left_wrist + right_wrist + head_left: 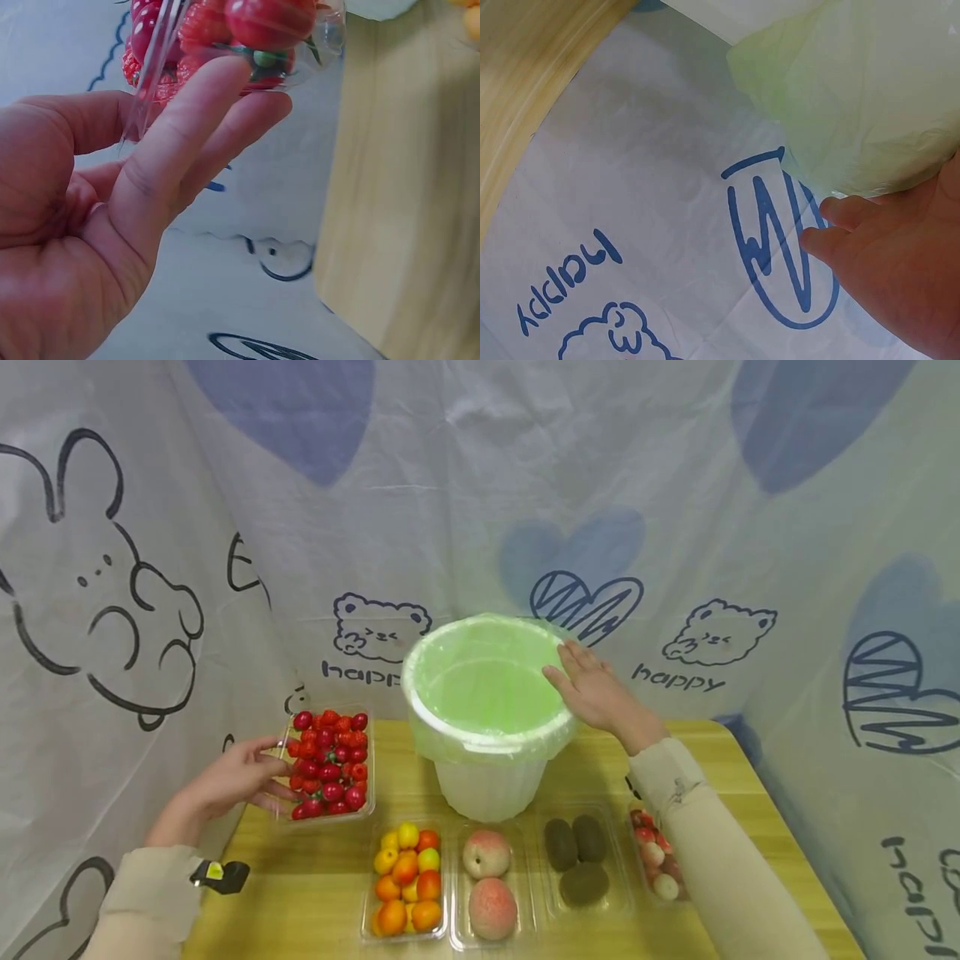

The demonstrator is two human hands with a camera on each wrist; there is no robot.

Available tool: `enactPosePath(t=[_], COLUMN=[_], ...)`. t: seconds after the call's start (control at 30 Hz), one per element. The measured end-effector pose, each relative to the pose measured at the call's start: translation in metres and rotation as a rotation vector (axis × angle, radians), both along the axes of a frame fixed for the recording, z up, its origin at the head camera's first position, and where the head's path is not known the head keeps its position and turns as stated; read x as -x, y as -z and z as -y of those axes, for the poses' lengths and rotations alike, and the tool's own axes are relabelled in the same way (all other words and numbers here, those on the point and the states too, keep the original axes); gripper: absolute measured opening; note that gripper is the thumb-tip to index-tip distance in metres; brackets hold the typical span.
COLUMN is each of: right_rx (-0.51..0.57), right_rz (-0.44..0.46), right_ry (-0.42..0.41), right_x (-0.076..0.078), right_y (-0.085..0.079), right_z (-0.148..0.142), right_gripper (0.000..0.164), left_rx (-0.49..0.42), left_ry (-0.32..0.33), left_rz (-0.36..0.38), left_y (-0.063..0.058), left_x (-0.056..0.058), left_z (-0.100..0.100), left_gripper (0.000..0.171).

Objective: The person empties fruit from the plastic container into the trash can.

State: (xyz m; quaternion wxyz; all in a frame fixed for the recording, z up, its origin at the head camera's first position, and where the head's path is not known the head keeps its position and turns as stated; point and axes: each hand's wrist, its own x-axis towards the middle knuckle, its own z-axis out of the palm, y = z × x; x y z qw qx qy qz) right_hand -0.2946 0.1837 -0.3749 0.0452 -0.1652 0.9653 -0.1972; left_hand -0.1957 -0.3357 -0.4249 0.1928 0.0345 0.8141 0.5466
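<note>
My left hand (243, 777) holds a clear plastic box (372, 789) of small red fruits (330, 768) by its left side. In the left wrist view, the wall of that box passes between the thumb and the fingers (176, 139). A white bucket (491, 785) stands upright at the middle of the table, lined with a thin green plastic bag (487, 693) folded over the rim. At the right of this rim lies my right hand (596, 689), fingers extended. The right wrist view has its fingertips (840, 214) right at the bag's folded edge.
In front of the bucket, clear boxes hold orange and yellow fruits (408, 885), two peaches (491, 906) and three kiwis (585, 885). Another box of red and pale fruits (656, 856) is partly hidden by my right sleeve. Printed cloth (465, 485) hangs around the wooden table (277, 893).
</note>
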Motion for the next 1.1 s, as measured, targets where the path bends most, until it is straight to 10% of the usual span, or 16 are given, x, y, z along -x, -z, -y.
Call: enactPosePath(t=[1.1], right_rx=[-0.001], right_rz=[0.002], right_ry=[0.0], right_x=[-0.001], right_y=[0.0], right_z=[0.001], right_gripper=[0.082], left_rx=[0.003], left_ry=[0.022], left_rz=[-0.027], left_y=[-0.092], left_x=[0.051], left_z=[-0.044], left_gripper=[0.074])
